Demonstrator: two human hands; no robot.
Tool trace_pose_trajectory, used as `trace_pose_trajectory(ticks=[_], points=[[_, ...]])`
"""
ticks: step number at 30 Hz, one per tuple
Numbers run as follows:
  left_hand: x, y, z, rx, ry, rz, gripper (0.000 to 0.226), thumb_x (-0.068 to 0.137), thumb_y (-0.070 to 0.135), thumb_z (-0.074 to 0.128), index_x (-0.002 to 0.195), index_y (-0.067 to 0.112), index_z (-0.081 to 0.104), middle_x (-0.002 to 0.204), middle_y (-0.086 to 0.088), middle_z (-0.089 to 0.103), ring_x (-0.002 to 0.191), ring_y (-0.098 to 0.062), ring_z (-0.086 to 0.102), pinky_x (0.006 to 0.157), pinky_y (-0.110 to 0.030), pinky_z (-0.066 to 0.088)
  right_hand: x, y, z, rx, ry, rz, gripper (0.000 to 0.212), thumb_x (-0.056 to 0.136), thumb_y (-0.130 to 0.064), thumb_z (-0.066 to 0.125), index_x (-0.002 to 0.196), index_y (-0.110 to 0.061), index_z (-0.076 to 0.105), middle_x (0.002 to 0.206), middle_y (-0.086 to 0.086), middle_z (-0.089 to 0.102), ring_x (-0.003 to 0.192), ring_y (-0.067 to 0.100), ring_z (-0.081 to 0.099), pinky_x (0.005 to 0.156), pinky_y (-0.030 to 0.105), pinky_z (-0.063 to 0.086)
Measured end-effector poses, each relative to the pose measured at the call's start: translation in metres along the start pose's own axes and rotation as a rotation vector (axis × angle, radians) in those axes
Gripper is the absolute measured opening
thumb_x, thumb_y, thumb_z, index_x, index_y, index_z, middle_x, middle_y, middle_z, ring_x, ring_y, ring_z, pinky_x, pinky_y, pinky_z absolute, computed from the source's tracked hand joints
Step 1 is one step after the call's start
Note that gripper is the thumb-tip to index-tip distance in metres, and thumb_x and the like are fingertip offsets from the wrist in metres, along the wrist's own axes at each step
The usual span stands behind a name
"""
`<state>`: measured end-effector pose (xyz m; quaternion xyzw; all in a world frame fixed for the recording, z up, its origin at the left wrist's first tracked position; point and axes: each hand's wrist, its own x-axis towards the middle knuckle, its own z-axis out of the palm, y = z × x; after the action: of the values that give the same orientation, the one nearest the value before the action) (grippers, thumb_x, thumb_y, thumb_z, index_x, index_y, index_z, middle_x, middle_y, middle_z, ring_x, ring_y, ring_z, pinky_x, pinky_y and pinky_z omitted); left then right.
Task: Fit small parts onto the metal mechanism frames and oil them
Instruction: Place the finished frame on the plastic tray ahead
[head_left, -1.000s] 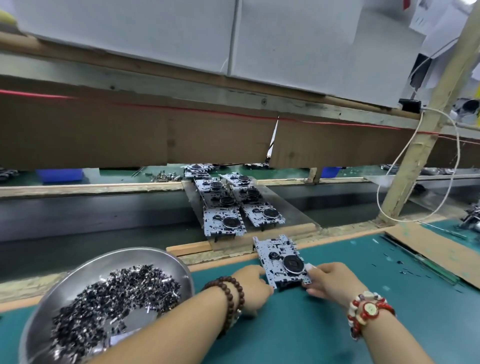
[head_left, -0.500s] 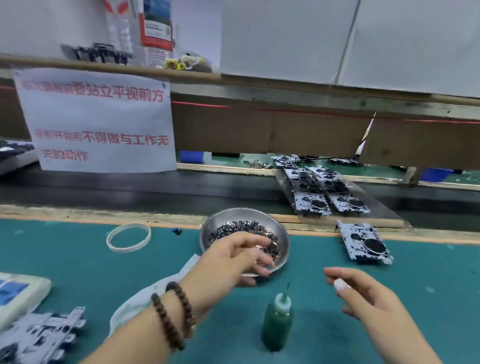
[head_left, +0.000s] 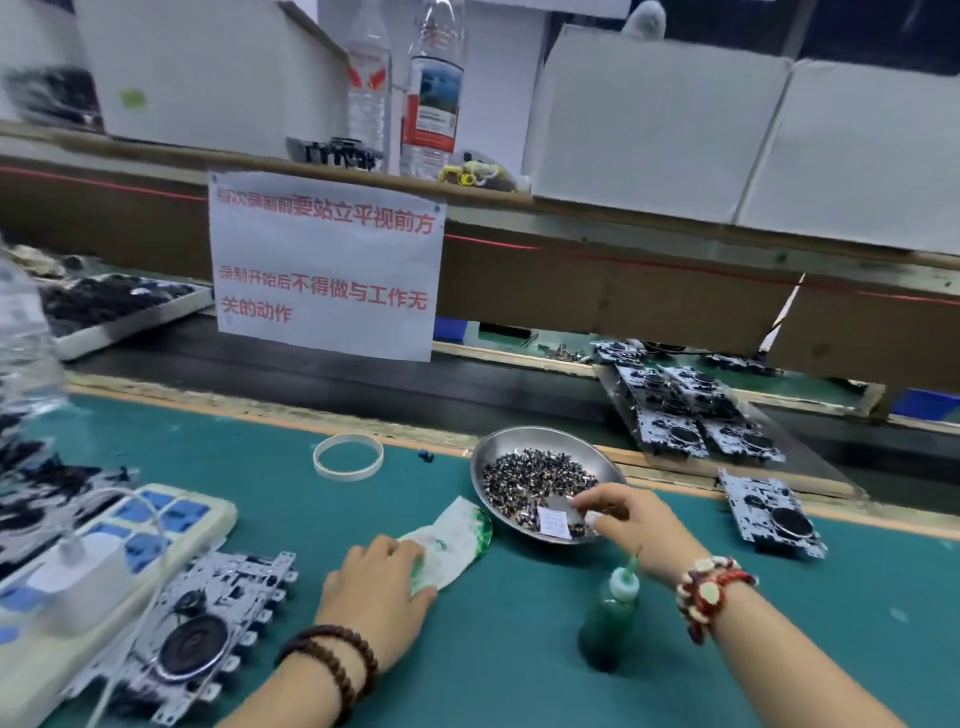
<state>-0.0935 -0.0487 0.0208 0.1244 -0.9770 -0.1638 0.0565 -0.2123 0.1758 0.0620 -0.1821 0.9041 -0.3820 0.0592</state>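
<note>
A round metal bowl (head_left: 519, 441) of small dark parts sits mid-table. My right hand (head_left: 631, 522) reaches into it from the right, forefinger and thumb bent down among the parts; whether they hold one is unclear. My left hand (head_left: 374, 597) rests on the green mat, its fingertips touching a green-stained white cloth (head_left: 452, 540). A green oil bottle (head_left: 610, 616) stands upright just below my right wrist. One metal mechanism frame (head_left: 192, 629) lies at the lower left, another frame (head_left: 774, 519) to the right of the bowl.
Several finished frames (head_left: 691, 415) lie on a sloped plate over the dark conveyor. A white power strip (head_left: 104, 561) with a charger sits at the left edge. A clear tape ring (head_left: 348, 457) lies behind the cloth. A paper notice (head_left: 327, 265) hangs from the shelf.
The view has swung left. My left hand left the bowl and came down onto the cloth. My right hand moved from above the mat into the bowl.
</note>
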Motion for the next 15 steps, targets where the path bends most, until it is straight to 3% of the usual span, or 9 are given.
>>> trace_pose_trajectory(ticks=[4, 7, 10, 15], points=[[-0.007, -0.001, 0.007, 0.119, 0.0, 0.06, 0.043, 0.093, 0.046, 0.037, 0.135, 0.035, 0.034, 0.14, 0.008, 0.031, 0.128, -0.017, 0.031, 0.106, -0.032, 0.026, 0.026, -0.001, 0.004, -0.168, -0.062, -0.005, 0.02, 0.087, -0.011, 0.061, 0.086, -0.031, 0.065, 0.089, -0.016, 0.063, 0.09, 0.002, 0.058, 0.084, 0.012, 0.041], [-0.005, -0.001, 0.008, 0.166, 0.042, 0.045, 0.043, 0.096, 0.042, 0.033, 0.137, 0.033, 0.03, 0.145, 0.006, 0.026, 0.13, -0.018, 0.028, 0.106, -0.031, 0.024, 0.041, 0.0, 0.015, -0.269, -0.097, -0.031, 0.012, 0.085, -0.016, 0.065, 0.093, -0.024, 0.07, 0.085, -0.013, 0.064, 0.079, 0.0, 0.056, 0.066, -0.001, 0.036], [-0.003, 0.001, 0.009, 0.179, 0.046, 0.028, 0.042, 0.097, 0.039, 0.03, 0.138, 0.032, 0.027, 0.146, 0.005, 0.024, 0.131, -0.019, 0.027, 0.105, -0.032, 0.025, 0.052, -0.003, 0.026, -0.32, -0.133, -0.067, 0.016, 0.082, -0.018, 0.069, 0.098, -0.022, 0.072, 0.082, -0.013, 0.063, 0.071, -0.003, 0.052, 0.061, 0.0, 0.035], [-0.001, -0.006, -0.001, 0.144, 0.093, 0.041, 0.039, 0.097, 0.039, 0.028, 0.136, 0.034, 0.027, 0.143, 0.011, 0.026, 0.129, -0.015, 0.029, 0.101, -0.029, 0.03, 0.069, -0.006, 0.037, -0.432, -0.217, -0.159, 0.018, 0.08, -0.021, 0.069, 0.097, -0.025, 0.072, 0.079, -0.014, 0.056, 0.075, 0.003, 0.051, 0.064, 0.007, 0.035]])
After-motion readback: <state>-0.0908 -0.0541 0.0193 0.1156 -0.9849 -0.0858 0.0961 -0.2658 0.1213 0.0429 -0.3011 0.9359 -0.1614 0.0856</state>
